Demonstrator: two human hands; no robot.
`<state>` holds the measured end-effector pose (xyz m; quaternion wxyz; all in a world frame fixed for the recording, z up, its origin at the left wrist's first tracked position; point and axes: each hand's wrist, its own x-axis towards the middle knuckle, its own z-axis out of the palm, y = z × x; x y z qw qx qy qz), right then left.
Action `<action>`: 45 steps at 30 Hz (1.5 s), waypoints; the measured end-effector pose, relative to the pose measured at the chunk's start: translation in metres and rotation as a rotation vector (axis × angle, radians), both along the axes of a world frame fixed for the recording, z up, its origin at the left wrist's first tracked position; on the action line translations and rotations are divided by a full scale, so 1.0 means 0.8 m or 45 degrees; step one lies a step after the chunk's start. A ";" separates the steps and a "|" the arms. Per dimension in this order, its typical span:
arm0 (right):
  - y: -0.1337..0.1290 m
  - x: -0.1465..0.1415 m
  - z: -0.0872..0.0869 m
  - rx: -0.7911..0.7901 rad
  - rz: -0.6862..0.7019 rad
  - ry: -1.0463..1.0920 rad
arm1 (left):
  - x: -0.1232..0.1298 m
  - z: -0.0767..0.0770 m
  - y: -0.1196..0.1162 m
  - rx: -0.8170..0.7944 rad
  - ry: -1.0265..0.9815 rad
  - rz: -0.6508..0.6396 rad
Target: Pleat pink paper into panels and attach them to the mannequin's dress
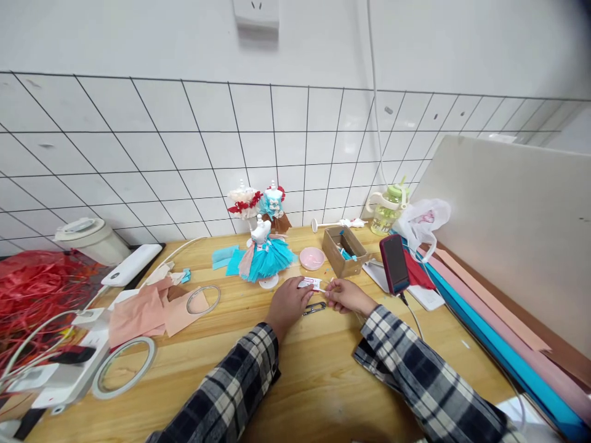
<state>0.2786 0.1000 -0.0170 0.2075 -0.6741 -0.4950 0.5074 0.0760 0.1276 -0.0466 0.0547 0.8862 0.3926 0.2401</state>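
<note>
My left hand (290, 300) is closed on a small white card (310, 282) with red or pink print. Thumb and fingers of my right hand (347, 296) are pinched together at the card's right end, where a thin pale strand seems to run; the fingers hide most of it. On the table just below the card lies a pair of small dark thread snips (314, 309), touched by neither hand. Beyond my left hand stands a miniature dress form (261, 230) in a turquoise crepe-paper skirt (272, 261). A pink dish (312, 258) sits behind the card.
A cardboard box (345, 261) with blue scraps and a phone (394, 264) on a stand are to the right. Tape rolls (150, 363) and peach paper (138, 314) lie left, near a power strip (85, 354). Paper rolls (498, 351) line the right edge.
</note>
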 end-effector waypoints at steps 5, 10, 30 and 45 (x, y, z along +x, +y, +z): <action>-0.054 0.052 0.014 -0.041 -0.049 0.190 | -0.002 -0.007 0.004 -0.038 -0.071 -0.002; -0.115 0.108 0.019 -0.183 -0.075 0.260 | -0.007 -0.004 0.008 -0.039 -0.179 0.009; -0.209 0.075 0.007 0.557 0.256 -0.827 | 0.002 0.058 -0.101 0.120 -0.026 -0.541; -0.206 0.046 0.040 0.646 0.207 -0.598 | 0.053 0.068 -0.133 -0.110 0.024 -0.526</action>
